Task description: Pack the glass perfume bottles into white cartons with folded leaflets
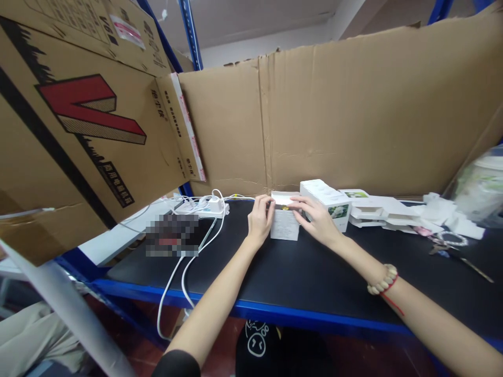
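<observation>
A small white box (284,226) stands on the black tabletop with fine print on its near side. Its top is open and a white flap (281,197) rises at the back; a bit of yellow shows just inside. Gripping the box's left edge is my left hand (260,220), fingers bent. My right hand (317,222) holds the box from the right, its fingertips at the upper rim and right edge. Just behind my right hand sits a larger white box (320,196) with a green and white flower picture on its side.
Flattened or opened white cartons (387,212) lie to the right, beside keys (446,248) and a plastic bag (483,183). At left are a power strip (204,208), a white cable (184,272) and a tablet-like device (200,238), partly blurred. Cardboard (334,120) walls the back.
</observation>
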`<move>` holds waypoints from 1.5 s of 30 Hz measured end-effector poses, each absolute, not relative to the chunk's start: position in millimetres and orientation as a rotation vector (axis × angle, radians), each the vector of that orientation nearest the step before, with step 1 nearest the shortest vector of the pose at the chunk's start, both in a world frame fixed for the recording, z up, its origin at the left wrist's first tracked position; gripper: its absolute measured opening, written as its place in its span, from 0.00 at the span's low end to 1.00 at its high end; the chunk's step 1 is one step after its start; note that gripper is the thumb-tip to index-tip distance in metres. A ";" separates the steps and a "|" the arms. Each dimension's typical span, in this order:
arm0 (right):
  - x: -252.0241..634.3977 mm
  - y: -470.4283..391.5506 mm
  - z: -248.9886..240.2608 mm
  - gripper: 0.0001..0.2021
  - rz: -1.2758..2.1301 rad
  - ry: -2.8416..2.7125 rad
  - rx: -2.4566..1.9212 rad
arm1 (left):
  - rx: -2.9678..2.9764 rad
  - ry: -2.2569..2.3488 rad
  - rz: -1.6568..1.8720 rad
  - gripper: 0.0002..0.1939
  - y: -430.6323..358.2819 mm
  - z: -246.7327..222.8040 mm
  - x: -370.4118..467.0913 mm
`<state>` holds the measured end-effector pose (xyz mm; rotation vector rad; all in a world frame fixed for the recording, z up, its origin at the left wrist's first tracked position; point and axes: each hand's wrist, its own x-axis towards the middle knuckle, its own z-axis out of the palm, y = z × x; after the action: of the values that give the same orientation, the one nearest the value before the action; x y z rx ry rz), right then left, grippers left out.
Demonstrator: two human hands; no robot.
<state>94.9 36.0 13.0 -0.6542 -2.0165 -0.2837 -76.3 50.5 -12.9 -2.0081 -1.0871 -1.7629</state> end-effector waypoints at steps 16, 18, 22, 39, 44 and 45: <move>91.0 35.7 22.7 0.21 0.578 -1.604 -0.881 | -2.072 -0.902 -1.639 0.11 43.1 -11.4 -68.5; 91.3 35.0 23.5 0.20 0.675 -1.633 -0.880 | -2.068 -0.924 -1.682 0.10 42.8 -12.2 -66.3; 90.9 33.2 22.7 0.16 0.629 -1.636 -0.819 | -2.075 -0.945 -1.790 0.09 42.5 -11.3 -64.8; 95.9 38.6 19.9 0.15 0.657 -1.734 -0.746 | -2.049 -0.952 -1.709 0.07 42.2 -11.1 -64.7; 98.4 37.3 21.2 0.14 0.669 -1.833 -0.817 | -2.087 -1.005 -1.742 0.08 41.2 -10.0 -64.7; 99.0 36.6 21.8 0.14 0.669 -1.853 -0.842 | -2.116 -1.012 -1.755 0.08 40.9 -9.9 -64.9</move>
<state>99.0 36.6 21.8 -0.8420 -1.8528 0.6692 -64.9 40.9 -9.9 -2.1156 -1.0115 -1.7555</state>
